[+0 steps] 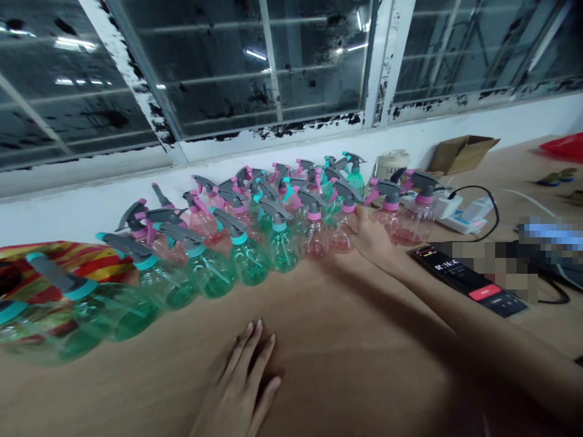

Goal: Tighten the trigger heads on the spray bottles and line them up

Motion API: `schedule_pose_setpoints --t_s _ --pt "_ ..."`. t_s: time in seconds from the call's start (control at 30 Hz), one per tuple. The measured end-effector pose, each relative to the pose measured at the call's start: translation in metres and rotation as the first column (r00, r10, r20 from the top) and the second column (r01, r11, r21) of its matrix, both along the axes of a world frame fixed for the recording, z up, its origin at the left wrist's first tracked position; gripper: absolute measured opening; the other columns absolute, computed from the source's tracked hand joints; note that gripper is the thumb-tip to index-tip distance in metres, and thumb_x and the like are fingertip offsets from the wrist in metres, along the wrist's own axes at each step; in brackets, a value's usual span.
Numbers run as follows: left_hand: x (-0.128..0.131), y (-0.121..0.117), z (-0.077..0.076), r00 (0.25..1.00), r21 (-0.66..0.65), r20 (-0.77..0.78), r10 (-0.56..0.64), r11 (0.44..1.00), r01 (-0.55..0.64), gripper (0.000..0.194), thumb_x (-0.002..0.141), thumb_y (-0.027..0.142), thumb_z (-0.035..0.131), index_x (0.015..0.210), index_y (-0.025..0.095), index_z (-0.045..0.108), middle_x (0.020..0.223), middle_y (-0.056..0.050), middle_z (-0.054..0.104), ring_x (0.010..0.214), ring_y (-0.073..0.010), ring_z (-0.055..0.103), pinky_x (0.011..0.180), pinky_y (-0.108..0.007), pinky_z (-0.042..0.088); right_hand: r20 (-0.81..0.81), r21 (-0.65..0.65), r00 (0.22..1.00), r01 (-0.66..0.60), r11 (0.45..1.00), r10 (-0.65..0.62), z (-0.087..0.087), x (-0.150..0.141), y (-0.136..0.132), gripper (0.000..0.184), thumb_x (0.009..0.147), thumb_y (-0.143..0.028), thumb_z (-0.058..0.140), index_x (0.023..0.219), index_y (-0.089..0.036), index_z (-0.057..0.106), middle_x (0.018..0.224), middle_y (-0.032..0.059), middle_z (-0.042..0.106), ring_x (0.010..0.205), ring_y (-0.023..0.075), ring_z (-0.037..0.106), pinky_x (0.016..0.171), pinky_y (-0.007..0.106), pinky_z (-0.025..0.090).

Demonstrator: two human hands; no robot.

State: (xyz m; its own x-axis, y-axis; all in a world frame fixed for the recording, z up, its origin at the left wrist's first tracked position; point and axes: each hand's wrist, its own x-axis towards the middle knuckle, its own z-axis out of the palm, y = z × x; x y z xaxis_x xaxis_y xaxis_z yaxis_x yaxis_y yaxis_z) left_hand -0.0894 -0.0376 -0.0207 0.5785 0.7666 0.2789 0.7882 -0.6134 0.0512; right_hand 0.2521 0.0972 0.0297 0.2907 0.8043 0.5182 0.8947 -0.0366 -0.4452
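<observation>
My right hand (pixel 370 233) reaches to the front row and is closed on the side of a pink spray bottle (pixel 341 238) with a grey and pink trigger head. Part of its fingers is hidden behind the bottle. On the wooden table (pixel 319 352) my left hand (pixel 241 379) lies flat, palm down, fingers apart, with nothing in it. Left of the held bottle stand another pink spray bottle (pixel 315 238) and a green spray bottle (pixel 283 247). More green bottles with turquoise collars continue the row to the left, and several pink and green ones crowd behind.
Right of my right hand are a phone (pixel 469 279) showing a timer, a white power strip (pixel 460 218) and a black cable (pixel 496 212). A tub (pixel 392 164) and an open cardboard box (pixel 462 155) stand by the wall. Striped red-yellow cloth (pixel 104 261) lies left.
</observation>
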Motion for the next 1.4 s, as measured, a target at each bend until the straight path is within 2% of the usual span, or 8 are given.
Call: schedule_pose_setpoints --t_s 0.2,0.37,0.53,0.7,0.8,0.97,1.27,1.4 --pt "0.002 -0.004 0.009 1.000 -0.024 0.018 0.010 1.000 -0.010 0.070 0.094 0.027 0.036 0.148 0.041 -0.007 0.143 0.002 0.045 0.132 -0.0270 0.041 0.099 -0.053 0.044 -0.033 0.059 0.994 -0.098 0.993 0.100 -0.002 0.005 -0.020 0.060 0.082 -0.035 0.053 0.135 -0.008 0.043 0.114 0.0235 0.065 0.101 0.0390 0.063 0.079 0.052 0.050" --pt "0.000 -0.002 0.007 0.999 -0.015 0.033 0.010 1.000 -0.009 0.071 0.093 0.027 0.038 0.148 0.042 -0.004 0.144 0.003 0.044 0.132 -0.0276 0.041 0.099 -0.052 0.045 -0.094 0.114 0.984 -0.138 0.984 0.149 -0.002 0.029 -0.055 0.036 0.085 -0.037 0.052 0.114 -0.016 0.060 0.104 0.0140 0.070 0.085 0.0277 0.070 0.074 0.040 0.054" --pt "-0.005 0.003 0.003 0.997 -0.035 0.069 -0.017 0.999 0.019 0.070 0.092 0.024 0.040 0.148 0.046 0.003 0.144 0.005 0.043 0.132 -0.0267 0.041 0.099 -0.050 0.046 -0.113 0.125 0.993 0.050 0.991 -0.035 0.000 0.064 -0.066 0.030 0.085 -0.043 0.053 0.099 -0.020 0.064 0.095 0.0104 0.072 0.071 0.0261 0.068 0.064 0.039 0.051" --pt "-0.006 0.005 0.001 0.983 -0.095 0.181 -0.029 0.994 0.047 0.062 0.094 0.027 0.041 0.148 0.044 0.014 0.146 0.005 0.042 0.134 -0.0264 0.038 0.103 -0.048 0.043 -0.009 0.006 0.979 0.203 0.979 -0.203 0.005 0.077 -0.044 0.053 0.082 -0.052 0.052 0.121 -0.015 0.052 0.117 0.0173 0.065 0.097 0.0341 0.064 0.074 0.042 0.048" --pt "-0.005 0.004 0.003 0.974 -0.116 0.223 -0.036 0.991 0.064 0.058 0.095 0.028 0.040 0.148 0.042 0.019 0.146 0.005 0.042 0.135 -0.0265 0.037 0.104 -0.048 0.043 0.029 -0.094 0.972 0.233 0.968 -0.231 0.006 0.074 -0.032 0.058 0.083 -0.054 0.051 0.125 -0.013 0.049 0.118 0.0196 0.064 0.100 0.0355 0.063 0.074 0.042 0.047" --pt "-0.004 0.004 0.009 0.984 -0.099 0.174 -0.024 0.994 0.042 0.061 0.095 0.027 0.041 0.147 0.045 0.015 0.143 0.006 0.046 0.133 -0.0265 0.040 0.103 -0.049 0.044 0.058 -0.147 0.967 0.252 0.956 -0.246 0.009 0.067 -0.033 0.054 0.083 -0.055 0.049 0.116 -0.013 0.055 0.110 0.0209 0.066 0.093 0.0366 0.065 0.069 0.042 0.046" --pt "-0.007 0.006 0.007 1.000 -0.029 -0.012 -0.025 0.999 0.024 0.063 0.096 0.039 0.040 0.149 0.040 0.007 0.149 -0.002 0.038 0.129 -0.0301 0.046 0.102 -0.054 0.040 0.195 -0.168 0.955 0.259 0.951 -0.226 0.006 0.041 -0.086 0.059 0.085 -0.064 0.041 0.109 -0.012 0.052 0.101 0.0198 0.066 0.077 0.0354 0.067 0.054 0.036 0.040" --pt "-0.006 0.004 0.006 1.000 -0.046 -0.020 -0.006 0.999 0.005 0.064 0.095 0.041 0.044 0.149 0.037 0.011 0.150 -0.003 0.037 0.130 -0.0298 0.044 0.105 -0.054 0.036 0.159 -0.158 0.982 0.130 0.979 -0.105 0.008 0.006 -0.116 0.065 0.082 -0.071 0.039 0.109 -0.013 0.050 0.104 0.0175 0.065 0.078 0.0355 0.067 0.054 0.038 0.043"
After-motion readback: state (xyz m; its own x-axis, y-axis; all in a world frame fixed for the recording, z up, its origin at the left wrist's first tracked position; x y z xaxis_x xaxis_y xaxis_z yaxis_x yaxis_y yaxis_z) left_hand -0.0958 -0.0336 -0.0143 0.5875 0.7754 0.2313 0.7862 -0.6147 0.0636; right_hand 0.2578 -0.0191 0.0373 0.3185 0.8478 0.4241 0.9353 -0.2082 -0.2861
